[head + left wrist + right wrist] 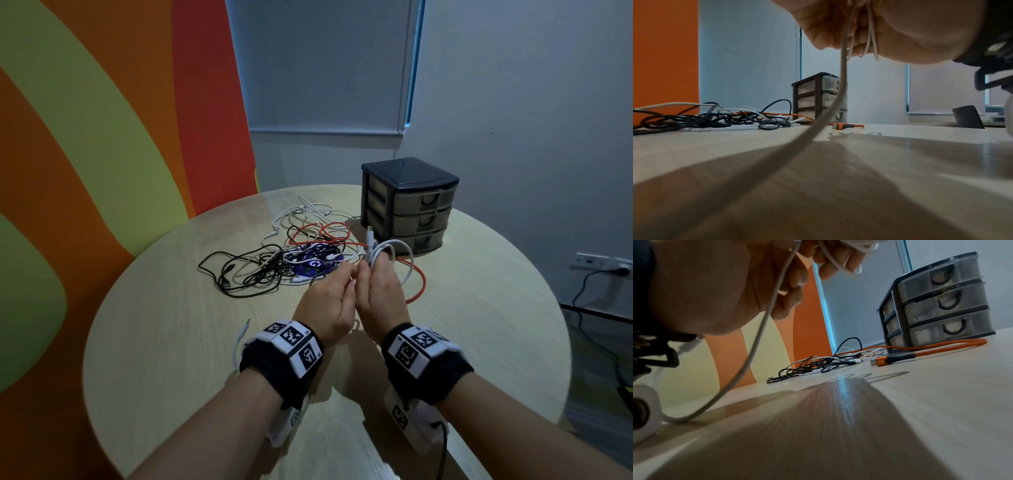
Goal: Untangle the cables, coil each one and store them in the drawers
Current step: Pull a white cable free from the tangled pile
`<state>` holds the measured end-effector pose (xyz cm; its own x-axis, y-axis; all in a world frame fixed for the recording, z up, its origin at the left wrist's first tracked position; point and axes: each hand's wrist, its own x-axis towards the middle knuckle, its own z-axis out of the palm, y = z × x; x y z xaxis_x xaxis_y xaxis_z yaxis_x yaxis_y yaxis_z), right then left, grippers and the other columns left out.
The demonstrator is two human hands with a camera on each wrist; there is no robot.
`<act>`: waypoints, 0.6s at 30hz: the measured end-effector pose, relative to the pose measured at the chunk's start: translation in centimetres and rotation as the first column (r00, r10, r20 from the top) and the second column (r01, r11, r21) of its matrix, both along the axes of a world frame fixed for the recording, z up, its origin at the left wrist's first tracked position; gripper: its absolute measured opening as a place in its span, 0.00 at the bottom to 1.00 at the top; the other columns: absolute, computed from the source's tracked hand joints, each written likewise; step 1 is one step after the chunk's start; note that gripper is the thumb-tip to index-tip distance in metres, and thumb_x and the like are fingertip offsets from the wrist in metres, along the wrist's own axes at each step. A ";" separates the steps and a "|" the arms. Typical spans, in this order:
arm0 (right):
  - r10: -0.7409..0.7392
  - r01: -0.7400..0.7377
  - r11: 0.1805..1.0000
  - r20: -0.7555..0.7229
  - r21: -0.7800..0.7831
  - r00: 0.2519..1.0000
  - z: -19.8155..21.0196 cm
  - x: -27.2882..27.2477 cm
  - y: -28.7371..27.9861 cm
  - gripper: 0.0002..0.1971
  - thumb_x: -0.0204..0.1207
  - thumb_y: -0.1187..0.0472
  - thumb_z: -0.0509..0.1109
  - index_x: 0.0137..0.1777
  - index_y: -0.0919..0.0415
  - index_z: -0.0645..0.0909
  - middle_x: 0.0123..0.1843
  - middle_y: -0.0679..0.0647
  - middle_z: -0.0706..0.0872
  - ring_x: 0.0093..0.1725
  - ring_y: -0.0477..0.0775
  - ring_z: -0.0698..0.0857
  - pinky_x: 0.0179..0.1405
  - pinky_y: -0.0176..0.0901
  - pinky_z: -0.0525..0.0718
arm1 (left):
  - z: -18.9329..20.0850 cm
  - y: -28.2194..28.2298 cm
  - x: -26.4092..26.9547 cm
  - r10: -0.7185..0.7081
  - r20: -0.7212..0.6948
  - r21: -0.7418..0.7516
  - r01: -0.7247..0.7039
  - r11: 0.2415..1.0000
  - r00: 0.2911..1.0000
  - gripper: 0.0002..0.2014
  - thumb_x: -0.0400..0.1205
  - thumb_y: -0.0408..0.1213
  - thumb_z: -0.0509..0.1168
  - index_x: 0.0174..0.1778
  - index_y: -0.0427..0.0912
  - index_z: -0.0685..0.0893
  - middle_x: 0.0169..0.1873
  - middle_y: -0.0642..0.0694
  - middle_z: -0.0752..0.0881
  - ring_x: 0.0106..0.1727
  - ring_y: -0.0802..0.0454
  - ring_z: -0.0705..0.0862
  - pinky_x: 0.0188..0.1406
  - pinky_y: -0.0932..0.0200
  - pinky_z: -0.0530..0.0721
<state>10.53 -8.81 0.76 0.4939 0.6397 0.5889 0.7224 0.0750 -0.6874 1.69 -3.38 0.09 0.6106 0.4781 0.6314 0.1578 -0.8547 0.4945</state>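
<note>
Round bench (171,342), pale wood. Drawer unit (409,205) at far right, 3 drawers all closed. Cable tangle (291,250), black/white/orange, lies left of the unit. Both hands raised over bench mid: right hand (383,294) grip clamped on white cable (394,253) coil; left hand (329,301) grip pinches same cable's loose end.

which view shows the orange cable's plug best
The right wrist view: the orange cable's plug lies close and sharp on the table. The left wrist view shows it small and farther off. In the head view, only the cable's loops show.
</note>
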 end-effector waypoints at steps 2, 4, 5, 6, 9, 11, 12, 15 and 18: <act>0.024 -0.024 1.000 -0.040 -0.001 0.999 -0.1 0.3 0.1 0.16 0.80 0.59 0.51 0.54 0.72 0.71 0.42 0.58 0.73 0.39 0.58 0.74 0.36 0.43 0.70 | -0.2 0.1 0.1 -0.015 -0.054 -0.007 0.015 1.000 0.998 0.15 0.80 0.42 0.50 0.47 0.37 0.78 0.36 0.42 0.83 0.36 0.45 0.80 0.36 0.53 0.77; 0.036 -0.036 0.999 -0.063 0.006 0.997 -0.1 0.5 0.1 0.15 0.81 0.61 0.52 0.57 0.73 0.70 0.44 0.57 0.73 0.39 0.53 0.73 0.32 0.31 0.65 | -0.3 0.2 0.2 -0.022 -0.087 0.004 0.022 1.000 0.996 0.18 0.80 0.46 0.47 0.41 0.37 0.76 0.34 0.43 0.79 0.36 0.45 0.77 0.36 0.49 0.77; 0.041 -0.041 0.999 -0.066 0.014 0.997 -0.1 0.5 0.1 0.16 0.80 0.61 0.52 0.58 0.73 0.70 0.43 0.57 0.73 0.38 0.51 0.72 0.31 0.29 0.66 | -0.3 0.2 0.2 -0.018 -0.096 0.007 0.019 1.000 0.995 0.19 0.79 0.48 0.46 0.40 0.38 0.75 0.34 0.45 0.78 0.36 0.47 0.76 0.36 0.50 0.76; 0.045 -0.043 0.999 -0.068 0.025 0.997 0.0 0.5 0.1 0.17 0.79 0.59 0.51 0.57 0.73 0.71 0.42 0.57 0.73 0.36 0.50 0.71 0.31 0.28 0.66 | -0.3 0.2 0.3 -0.008 -0.103 0.002 0.008 1.000 0.995 0.19 0.80 0.48 0.46 0.39 0.39 0.75 0.34 0.47 0.76 0.36 0.49 0.75 0.36 0.52 0.75; 0.038 -0.032 0.997 -0.077 0.074 0.996 0.0 0.6 0.0 0.16 0.76 0.58 0.49 0.52 0.70 0.70 0.36 0.56 0.73 0.30 0.43 0.69 0.29 0.30 0.65 | -0.2 0.6 0.4 0.085 -0.057 -0.047 -0.088 0.995 0.995 0.11 0.81 0.43 0.49 0.40 0.43 0.73 0.36 0.49 0.76 0.37 0.52 0.74 0.36 0.59 0.71; 0.051 -0.038 0.991 -0.100 0.125 0.994 0.1 0.7 -0.1 0.17 0.76 0.58 0.49 0.51 0.70 0.72 0.33 0.53 0.72 0.27 0.41 0.69 0.26 0.29 0.67 | -0.3 0.9 0.5 0.149 0.015 -0.065 -0.148 0.987 0.989 0.11 0.81 0.42 0.51 0.46 0.41 0.75 0.41 0.49 0.76 0.41 0.54 0.74 0.41 0.63 0.71; 0.060 -0.046 0.989 -0.102 0.137 0.993 -0.1 0.7 -0.2 0.17 0.77 0.57 0.49 0.52 0.69 0.73 0.31 0.51 0.72 0.26 0.41 0.70 0.26 0.28 0.68 | -0.3 1.0 0.5 0.148 0.029 -0.064 -0.146 0.987 0.989 0.13 0.81 0.43 0.53 0.52 0.39 0.76 0.46 0.49 0.77 0.46 0.55 0.76 0.46 0.64 0.73; 0.107 -0.097 0.991 -0.121 0.091 0.987 -0.3 0.8 -0.3 0.14 0.77 0.54 0.49 0.43 0.61 0.73 0.27 0.47 0.72 0.23 0.42 0.71 0.23 0.30 0.69 | -0.5 1.1 0.6 0.064 -0.032 -0.029 -0.065 0.997 0.997 0.24 0.80 0.41 0.58 0.72 0.40 0.70 0.66 0.45 0.75 0.66 0.53 0.75 0.68 0.61 0.72; 0.151 -0.148 0.989 -0.196 0.031 0.969 0.2 1.2 -0.5 0.17 0.82 0.54 0.52 0.32 0.56 0.71 0.25 0.50 0.75 0.26 0.47 0.75 0.28 0.45 0.76 | -0.6 1.3 0.6 0.035 -0.050 -0.021 -0.036 0.999 0.998 0.29 0.80 0.38 0.62 0.78 0.44 0.63 0.74 0.46 0.71 0.74 0.53 0.69 0.75 0.58 0.67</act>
